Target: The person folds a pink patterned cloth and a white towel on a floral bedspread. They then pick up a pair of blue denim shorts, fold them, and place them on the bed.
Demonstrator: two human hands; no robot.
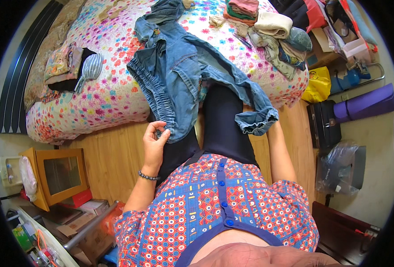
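A blue denim jacket (182, 73) with a gathered elastic hem lies spread over the near edge of the bed and across my legs. My left hand (156, 137) is closed in a pinch on the lower end of that hem. One sleeve of the jacket stretches to the right, its gathered cuff (255, 122) turned toward me. Behind this cuff my right forearm (282, 153) disappears. The fingers of my right hand are hidden by the denim, so whether they grip it is not visible.
Folded clothes (272, 24) are piled at the bed's right side, and a smaller clothes pile (63, 66) lies at its left. A yellow bag (318, 84), a rolled purple mat (366, 102) and a black case (325, 124) line the right. A wooden cabinet (83, 162) stands at left.
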